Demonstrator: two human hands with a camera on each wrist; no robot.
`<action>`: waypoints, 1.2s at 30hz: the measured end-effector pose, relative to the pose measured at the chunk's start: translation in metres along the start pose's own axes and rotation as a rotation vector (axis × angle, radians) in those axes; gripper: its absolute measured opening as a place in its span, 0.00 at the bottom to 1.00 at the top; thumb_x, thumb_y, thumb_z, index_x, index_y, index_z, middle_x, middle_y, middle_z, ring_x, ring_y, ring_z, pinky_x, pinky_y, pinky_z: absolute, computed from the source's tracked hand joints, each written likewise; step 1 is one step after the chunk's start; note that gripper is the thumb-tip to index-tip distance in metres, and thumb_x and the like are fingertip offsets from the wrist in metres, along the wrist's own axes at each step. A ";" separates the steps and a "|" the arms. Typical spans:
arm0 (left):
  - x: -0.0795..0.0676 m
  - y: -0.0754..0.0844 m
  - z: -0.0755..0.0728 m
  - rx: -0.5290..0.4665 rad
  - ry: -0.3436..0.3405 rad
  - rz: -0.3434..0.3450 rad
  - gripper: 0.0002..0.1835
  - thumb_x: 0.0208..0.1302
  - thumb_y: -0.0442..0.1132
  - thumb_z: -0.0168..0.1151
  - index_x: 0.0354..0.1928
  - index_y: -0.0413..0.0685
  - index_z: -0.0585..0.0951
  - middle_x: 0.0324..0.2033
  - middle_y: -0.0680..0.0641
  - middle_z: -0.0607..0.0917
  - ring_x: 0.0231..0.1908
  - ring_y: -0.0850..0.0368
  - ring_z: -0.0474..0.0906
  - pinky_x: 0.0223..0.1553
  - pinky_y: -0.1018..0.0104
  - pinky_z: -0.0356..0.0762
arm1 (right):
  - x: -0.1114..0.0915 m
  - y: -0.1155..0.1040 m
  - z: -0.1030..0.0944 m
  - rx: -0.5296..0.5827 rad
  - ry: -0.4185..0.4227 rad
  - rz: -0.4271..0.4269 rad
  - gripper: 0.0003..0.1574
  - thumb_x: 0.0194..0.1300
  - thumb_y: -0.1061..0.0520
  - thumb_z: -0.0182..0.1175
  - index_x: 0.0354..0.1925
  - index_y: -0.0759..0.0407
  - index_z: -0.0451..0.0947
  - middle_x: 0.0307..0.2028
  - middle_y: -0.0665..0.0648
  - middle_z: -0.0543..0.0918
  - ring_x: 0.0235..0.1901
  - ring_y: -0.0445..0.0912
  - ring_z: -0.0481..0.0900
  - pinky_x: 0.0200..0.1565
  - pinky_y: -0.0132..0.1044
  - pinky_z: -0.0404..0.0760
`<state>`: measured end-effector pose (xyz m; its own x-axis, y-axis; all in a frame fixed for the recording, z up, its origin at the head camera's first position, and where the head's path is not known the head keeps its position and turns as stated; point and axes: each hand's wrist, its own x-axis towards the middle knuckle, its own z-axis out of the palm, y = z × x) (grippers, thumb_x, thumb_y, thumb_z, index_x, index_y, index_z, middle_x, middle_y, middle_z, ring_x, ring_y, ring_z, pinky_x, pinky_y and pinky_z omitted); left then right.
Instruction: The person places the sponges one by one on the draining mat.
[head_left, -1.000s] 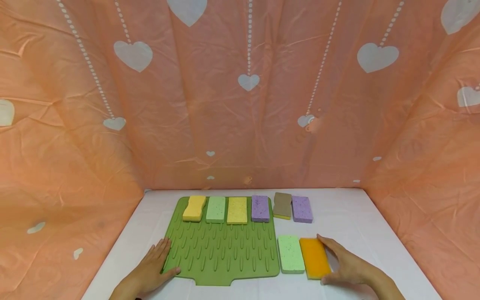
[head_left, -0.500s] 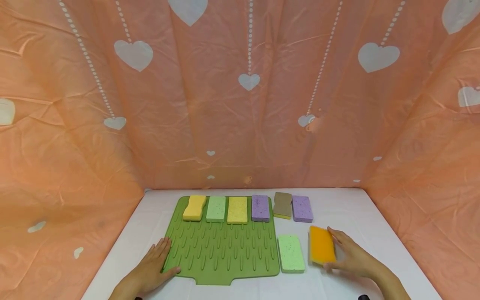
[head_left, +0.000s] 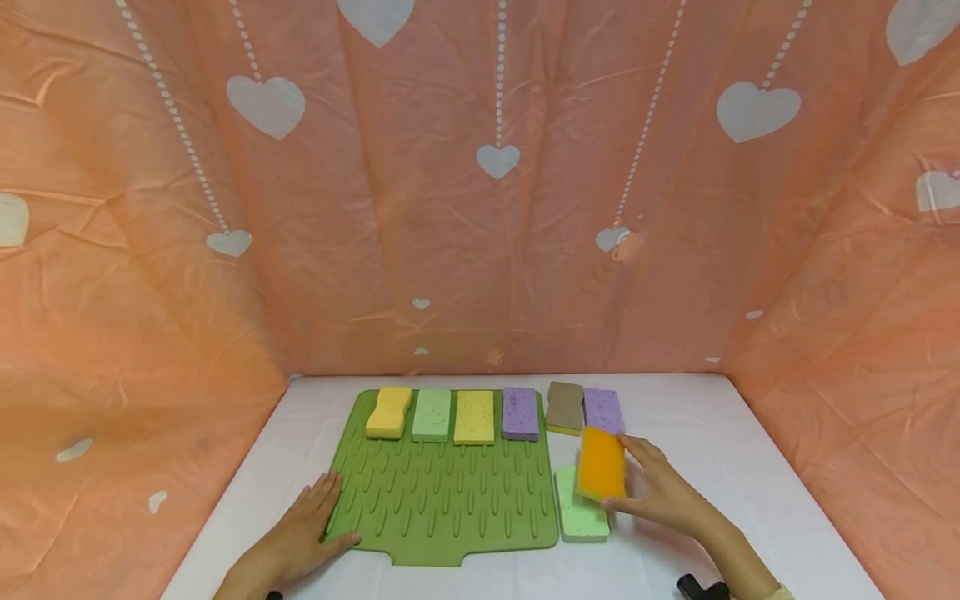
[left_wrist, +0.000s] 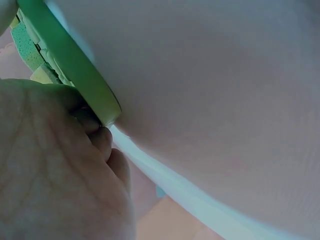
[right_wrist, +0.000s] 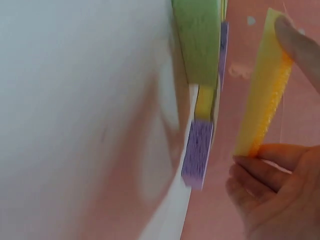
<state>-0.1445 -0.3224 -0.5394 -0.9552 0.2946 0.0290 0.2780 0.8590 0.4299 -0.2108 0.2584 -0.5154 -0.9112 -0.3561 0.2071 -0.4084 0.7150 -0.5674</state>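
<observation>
My right hand pinches an orange sponge by its two ends, thumb at one and fingers at the other. In the right wrist view the sponge shows a pale yellow layer under its orange face, and it is held off the table. Partly behind it in the head view lies a light green sponge. My left hand rests on the left edge of a green ridged mat, its fingers straight; the left wrist view shows its palm by the mat's rim.
Along the mat's far edge lie a yellow wavy sponge, a green sponge, a yellow sponge and a purple sponge. Right of the mat are a grey-topped sponge and another purple sponge. Orange curtains enclose the white table.
My right hand has lifted the orange sponge off the table from beside the light green one, first away to the right, then back left over it. The left hand has stayed put.
</observation>
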 end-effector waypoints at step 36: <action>0.001 -0.011 0.004 -0.109 -0.043 -0.015 0.63 0.64 0.66 0.72 0.79 0.20 0.56 0.80 0.21 0.54 0.83 0.31 0.40 0.78 0.71 0.20 | 0.084 -0.115 0.097 0.068 -0.156 -0.091 0.76 0.56 0.30 0.81 0.82 0.70 0.56 0.79 0.72 0.63 0.78 0.66 0.63 0.72 0.65 0.71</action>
<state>-0.1481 -0.3298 -0.5480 -0.9531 0.3022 -0.0158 0.2491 0.8133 0.5259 -0.2353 0.0877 -0.5105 -0.8492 -0.5102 0.1364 -0.4791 0.6356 -0.6053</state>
